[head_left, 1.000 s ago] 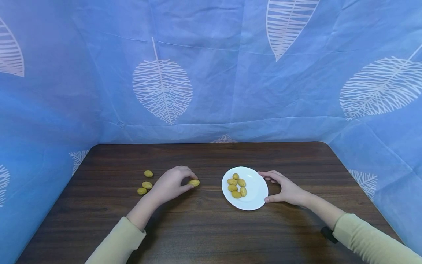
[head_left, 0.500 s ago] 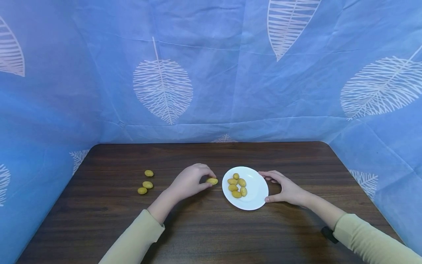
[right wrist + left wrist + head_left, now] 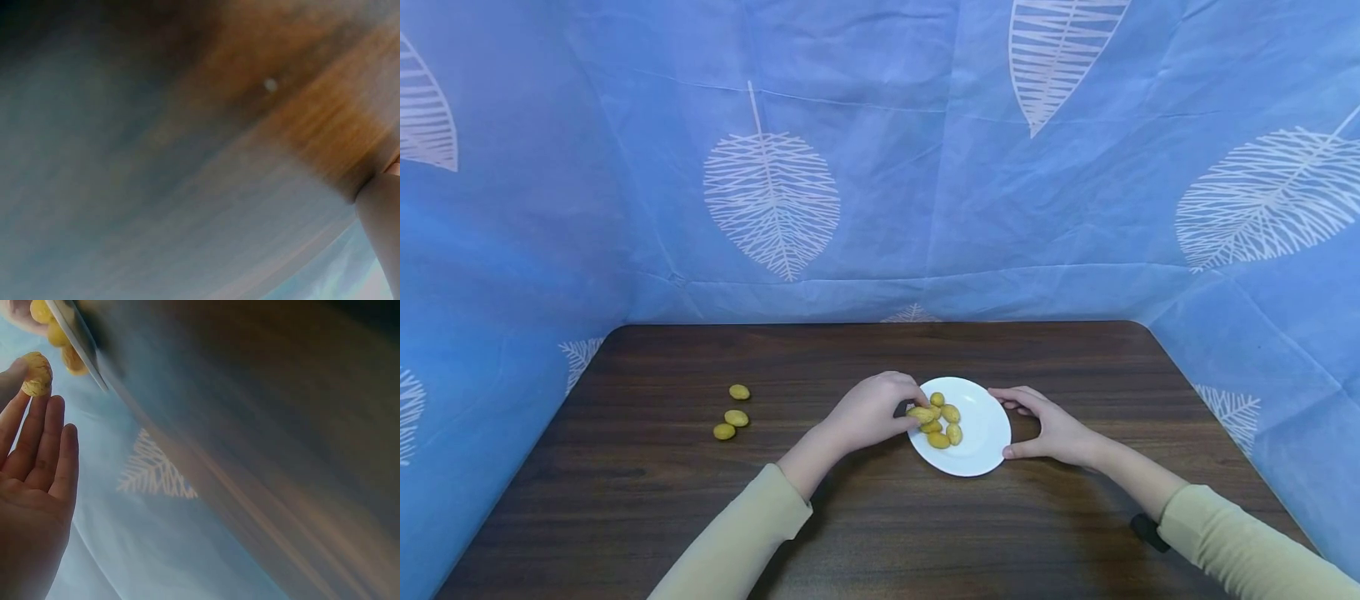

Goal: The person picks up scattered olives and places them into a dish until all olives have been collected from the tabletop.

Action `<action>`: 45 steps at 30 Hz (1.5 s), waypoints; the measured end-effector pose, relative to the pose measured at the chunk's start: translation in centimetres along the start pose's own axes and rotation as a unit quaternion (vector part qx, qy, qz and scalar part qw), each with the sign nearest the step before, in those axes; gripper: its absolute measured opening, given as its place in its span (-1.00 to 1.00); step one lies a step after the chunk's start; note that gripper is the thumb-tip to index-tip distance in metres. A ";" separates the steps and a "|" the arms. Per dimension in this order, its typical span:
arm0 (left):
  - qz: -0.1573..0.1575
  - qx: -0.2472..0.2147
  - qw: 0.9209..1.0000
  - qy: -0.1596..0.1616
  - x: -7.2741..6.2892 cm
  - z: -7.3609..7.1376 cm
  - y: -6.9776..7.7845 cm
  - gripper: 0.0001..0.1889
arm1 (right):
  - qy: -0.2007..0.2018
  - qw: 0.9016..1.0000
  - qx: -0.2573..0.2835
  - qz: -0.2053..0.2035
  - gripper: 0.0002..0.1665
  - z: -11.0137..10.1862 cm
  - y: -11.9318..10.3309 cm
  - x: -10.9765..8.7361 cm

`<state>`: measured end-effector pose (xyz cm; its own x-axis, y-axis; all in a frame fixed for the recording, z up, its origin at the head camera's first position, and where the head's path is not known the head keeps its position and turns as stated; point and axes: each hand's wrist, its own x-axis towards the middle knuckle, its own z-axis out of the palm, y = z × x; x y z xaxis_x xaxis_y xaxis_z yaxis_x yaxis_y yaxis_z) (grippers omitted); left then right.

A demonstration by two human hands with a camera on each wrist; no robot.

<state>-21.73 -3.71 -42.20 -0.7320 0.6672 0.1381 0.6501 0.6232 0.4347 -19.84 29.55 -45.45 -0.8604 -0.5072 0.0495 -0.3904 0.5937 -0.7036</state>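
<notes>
A rough, yellow oval piece (image 3: 920, 414), fruit-like or nut-like but of unclear kind, is pinched between the thumb and fingertips of my left hand (image 3: 876, 410). It is over the left rim of a round white plate (image 3: 981, 442). In the left wrist view the yellow piece (image 3: 37, 374) shows a cracked surface beside the plate's edge. Several similar yellow pieces (image 3: 938, 440) lie on the plate's left half, partly hidden by the held one. My right hand (image 3: 1051, 429) holds the plate's right rim between thumb and fingers.
Three more yellow pieces (image 3: 737, 417) lie at the left of the dark wooden table (image 3: 880, 533). A blue cloth (image 3: 880, 208) with white leaf prints hangs behind and at both sides. A small black object (image 3: 1148, 532) shows by the right sleeve.
My left hand has carried the yellow piece rightward across the table to the plate's left side. The right hand and the plate have stayed in place.
</notes>
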 end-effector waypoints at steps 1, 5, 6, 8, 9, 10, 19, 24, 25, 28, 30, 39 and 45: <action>0.004 0.000 1.000 0.000 0.2 0.1 0.2 -0.76 | 0.000 1.000 -0.001 0.000 0.03 0.0 0.0 0.0; 0.023 0.001 1.000 0.002 0.8 0.5 0.9 -0.78 | 0.000 1.000 -0.003 0.002 0.02 0.0 -0.1 0.1; 0.026 0.001 1.000 0.001 1.0 0.6 1.1 -0.78 | -0.001 1.000 -0.004 0.002 0.02 0.0 -0.1 0.1; 0.030 0.001 1.000 -0.002 1.4 0.8 1.4 -0.78 | -0.002 1.000 -0.005 0.002 0.02 0.0 -0.2 0.1; 0.032 0.001 0.999 -0.005 1.6 1.0 1.6 -0.79 | -0.003 1.000 -0.005 0.002 0.02 0.0 -0.2 0.1; 0.034 0.002 0.999 -0.008 1.9 1.1 1.8 -0.79 | -0.003 1.000 -0.005 0.002 0.02 -0.1 -0.2 0.0; 0.067 0.017 0.997 -0.022 3.6 2.3 3.2 -0.81 | -0.001 1.000 0.001 -0.010 0.02 -0.1 -0.3 -0.1; 0.081 0.032 0.996 -0.031 4.1 2.9 3.9 -0.83 | 0.001 1.000 0.009 -0.014 0.02 -0.1 -0.3 -0.1; 0.082 0.034 0.995 -0.034 4.2 3.0 4.0 -0.84 | 0.001 1.000 0.009 -0.014 0.02 -0.1 -0.3 -0.1; 0.084 0.037 0.995 -0.043 4.3 3.2 4.2 -0.85 | 0.002 1.000 0.009 -0.017 0.01 -0.1 -0.3 -0.1; 0.085 0.040 0.994 -0.050 4.4 3.2 4.2 -0.86 | 0.004 1.000 0.008 -0.019 0.02 -0.1 -0.3 -0.1; 0.085 0.048 0.993 -0.067 4.5 3.3 4.4 -0.85 | 0.001 1.000 0.014 -0.022 0.00 -0.1 -0.3 -0.1; 0.090 0.052 0.992 -0.069 4.5 3.4 4.4 -0.88 | -0.001 1.000 0.017 -0.020 0.01 -0.1 -0.3 -0.1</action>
<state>-21.44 3.43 -42.68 -0.5716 0.8168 0.0780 0.7905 0.5226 0.3194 -19.68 29.51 -45.21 -0.8434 -0.5319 0.0763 -0.4131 0.5510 -0.7251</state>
